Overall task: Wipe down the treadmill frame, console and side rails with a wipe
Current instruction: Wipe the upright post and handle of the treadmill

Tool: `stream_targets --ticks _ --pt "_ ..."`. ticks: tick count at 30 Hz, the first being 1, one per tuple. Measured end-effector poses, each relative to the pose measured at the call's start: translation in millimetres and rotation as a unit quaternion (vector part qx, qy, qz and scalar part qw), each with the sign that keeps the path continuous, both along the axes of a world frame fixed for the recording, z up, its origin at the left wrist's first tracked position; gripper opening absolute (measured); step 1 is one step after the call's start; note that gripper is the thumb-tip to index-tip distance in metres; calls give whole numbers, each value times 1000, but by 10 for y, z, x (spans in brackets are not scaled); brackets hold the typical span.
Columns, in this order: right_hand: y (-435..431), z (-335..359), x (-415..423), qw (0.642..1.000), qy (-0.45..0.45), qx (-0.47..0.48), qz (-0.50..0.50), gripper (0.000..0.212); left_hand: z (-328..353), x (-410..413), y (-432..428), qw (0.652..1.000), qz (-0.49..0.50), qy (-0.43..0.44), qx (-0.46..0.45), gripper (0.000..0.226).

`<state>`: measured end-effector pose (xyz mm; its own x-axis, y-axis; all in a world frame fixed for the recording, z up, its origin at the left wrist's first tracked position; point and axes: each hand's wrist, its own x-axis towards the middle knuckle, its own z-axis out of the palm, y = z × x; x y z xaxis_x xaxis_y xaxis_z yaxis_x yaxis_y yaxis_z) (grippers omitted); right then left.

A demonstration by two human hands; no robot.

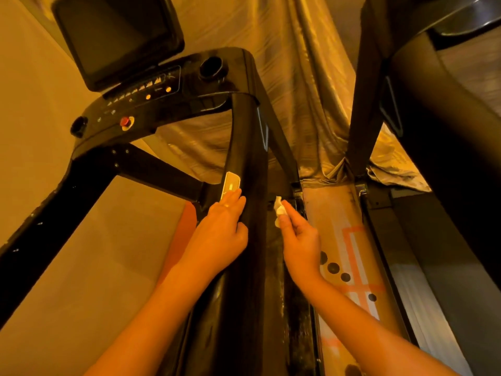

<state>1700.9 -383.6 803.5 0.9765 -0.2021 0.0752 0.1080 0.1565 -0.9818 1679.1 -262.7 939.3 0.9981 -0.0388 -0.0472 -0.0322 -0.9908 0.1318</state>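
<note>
While we brace on the black handrail [250, 147] with the left hand [223, 232], fingers laid along it beside the silver sensor plate [231, 184] and thumb hooked over its top, the right hand [301, 241] works low at the middle of the frame. Its grip is a pinch: thumb and fingertips pressed together on a crumpled white wipe [279, 210], which sticks out past the fingertips towards the foot of the frame upright [282, 142]. We cannot tell whether the wipe touches the metal or hangs just short of it.

We judge the step in hand to be the frame, down where the upright meets the base, right of the handrail. The console [151, 104], with its dark screen [116, 36] and red stop button [125, 121], sits at the upper left, well apart from the wipe.

Next, we would say, the wad needs pressing flat against the joint and drawing along it, with the pinch kept firm so the small wipe does not slip out in that narrow gap.
</note>
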Motion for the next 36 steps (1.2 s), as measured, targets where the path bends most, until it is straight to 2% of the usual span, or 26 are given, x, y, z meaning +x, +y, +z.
stream_targets --ticks 7,15,21,30,36 --pt "114 -12 1342 1000 -14 -11 -15 35 -6 1014 15 1000 -10 -1 24 61" --pt "232 -185 2523 1000 7 -16 -21 36 -45 1871 68 999 30 -32 1 62" --pt "324 -277 2985 999 43 -9 -2 37 -96 1967 88 998 47 -34 12 65" --pt "445 -17 3793 999 -21 6 23 33 -97 1972 55 997 64 -40 16 65" --pt "621 58 4047 990 -84 -72 85 35 -120 1977 92 997 72 -37 7 66"
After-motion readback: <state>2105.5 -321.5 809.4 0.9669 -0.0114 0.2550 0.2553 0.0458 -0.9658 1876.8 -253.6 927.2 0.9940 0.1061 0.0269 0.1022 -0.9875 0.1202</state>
